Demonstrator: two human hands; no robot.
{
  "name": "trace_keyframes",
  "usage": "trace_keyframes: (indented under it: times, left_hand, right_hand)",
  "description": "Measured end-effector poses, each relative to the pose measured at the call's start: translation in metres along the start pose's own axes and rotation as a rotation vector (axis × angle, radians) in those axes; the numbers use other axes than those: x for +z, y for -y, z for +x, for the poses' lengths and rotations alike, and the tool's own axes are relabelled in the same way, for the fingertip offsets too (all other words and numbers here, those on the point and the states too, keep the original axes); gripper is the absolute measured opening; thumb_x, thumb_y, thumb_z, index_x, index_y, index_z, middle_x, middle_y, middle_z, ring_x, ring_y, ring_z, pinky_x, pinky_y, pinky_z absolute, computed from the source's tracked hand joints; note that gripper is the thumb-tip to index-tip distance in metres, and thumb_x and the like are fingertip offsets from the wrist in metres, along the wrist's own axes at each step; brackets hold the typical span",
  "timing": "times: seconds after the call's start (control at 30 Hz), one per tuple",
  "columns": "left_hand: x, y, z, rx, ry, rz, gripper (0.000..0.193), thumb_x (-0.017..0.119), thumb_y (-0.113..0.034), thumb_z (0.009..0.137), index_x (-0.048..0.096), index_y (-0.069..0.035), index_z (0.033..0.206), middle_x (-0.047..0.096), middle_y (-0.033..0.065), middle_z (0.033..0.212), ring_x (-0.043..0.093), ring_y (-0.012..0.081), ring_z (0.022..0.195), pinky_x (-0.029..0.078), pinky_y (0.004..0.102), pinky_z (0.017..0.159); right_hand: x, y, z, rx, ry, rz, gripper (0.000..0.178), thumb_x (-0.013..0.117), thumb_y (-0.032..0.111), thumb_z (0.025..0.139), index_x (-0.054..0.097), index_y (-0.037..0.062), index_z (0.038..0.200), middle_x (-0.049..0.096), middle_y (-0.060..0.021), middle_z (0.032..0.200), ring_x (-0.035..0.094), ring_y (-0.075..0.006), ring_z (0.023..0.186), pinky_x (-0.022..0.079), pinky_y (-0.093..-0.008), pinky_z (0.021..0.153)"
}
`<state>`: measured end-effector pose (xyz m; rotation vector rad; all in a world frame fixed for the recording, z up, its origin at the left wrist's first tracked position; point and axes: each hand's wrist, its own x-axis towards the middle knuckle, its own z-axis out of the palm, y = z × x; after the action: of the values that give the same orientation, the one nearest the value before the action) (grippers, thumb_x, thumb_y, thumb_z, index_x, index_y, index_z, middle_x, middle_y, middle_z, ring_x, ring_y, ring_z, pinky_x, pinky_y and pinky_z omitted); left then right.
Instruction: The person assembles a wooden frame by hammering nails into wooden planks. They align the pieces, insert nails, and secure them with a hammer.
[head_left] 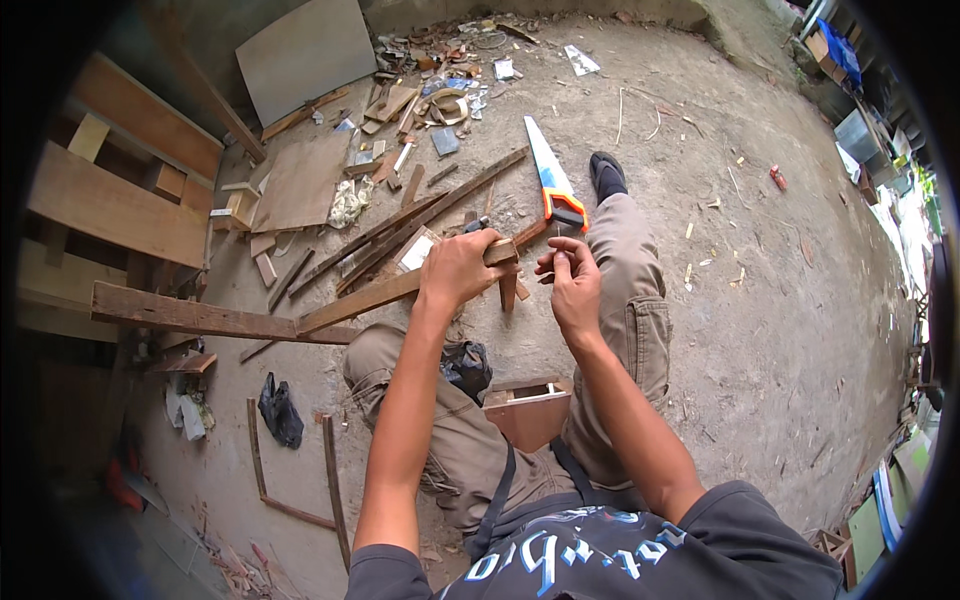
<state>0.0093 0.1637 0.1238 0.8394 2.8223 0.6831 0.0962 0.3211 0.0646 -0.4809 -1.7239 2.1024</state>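
When the stick [380,298] is steady, small work is easier

While the stick slants in front of the person, near the left knee [375,360], the left hand [460,268] is wrapped around it close to its right end. A firm squeeze should stop it from rolling. The right hand [573,285] is just beside that end, thumb and fingertips close together; I cannot tell if they pinch something tiny. Slow, light moves should work best. Mind the saw [547,160] beyond the hands, near the dark shoe [606,172].
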Motion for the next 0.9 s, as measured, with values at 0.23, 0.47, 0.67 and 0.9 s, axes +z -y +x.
trace_keyframes:
  times: [0.23,0.47,0.67,0.9]
  left_hand:
    - [0.002,-0.003,0.001,0.001,-0.031,0.017,0.046,0.081,-0.047,0.072,0.071,-0.014,0.102,0.072,0.0107,0.093,0.07,0.0325,0.085,0.056,0.0438,0.073]
    - [0.007,0.004,0.005,0.099,-0.087,-0.043,0.047,0.081,-0.047,0.071,0.072,-0.014,0.103,0.072,0.0091,0.092,0.071,0.0298,0.083,0.056,0.0409,0.073]
    - [0.009,0.005,0.004,0.08,-0.093,-0.029,0.049,0.08,-0.051,0.072,0.073,-0.014,0.102,0.071,0.0087,0.091,0.07,0.0297,0.082,0.056,0.0411,0.071]
    - [0.005,-0.002,0.005,0.045,-0.063,-0.041,0.048,0.08,-0.05,0.072,0.073,-0.014,0.102,0.071,0.0091,0.091,0.07,0.0302,0.083,0.055,0.0408,0.071]
  right_hand:
    - [-0.011,-0.023,0.025,-0.236,0.428,-0.356,0.048,0.057,0.004,0.084,0.055,-0.0002,0.132,0.067,-0.0162,0.12,0.065,-0.0248,0.113,0.051,-0.0337,0.092]
    - [0.001,-0.026,0.026,-0.272,0.448,-0.428,0.055,0.074,0.013,0.083,0.056,0.0016,0.134,0.069,-0.0218,0.113,0.069,-0.0288,0.105,0.053,-0.0356,0.086]
    - [0.004,-0.024,0.023,-0.273,0.413,-0.481,0.051,0.074,0.013,0.083,0.06,0.0057,0.132,0.07,-0.0222,0.105,0.071,-0.0323,0.098,0.055,-0.0376,0.078]
    - [0.003,-0.017,0.022,-0.278,0.416,-0.469,0.052,0.072,0.011,0.082,0.059,0.0049,0.132,0.07,-0.0222,0.108,0.07,-0.0325,0.101,0.054,-0.0379,0.081]
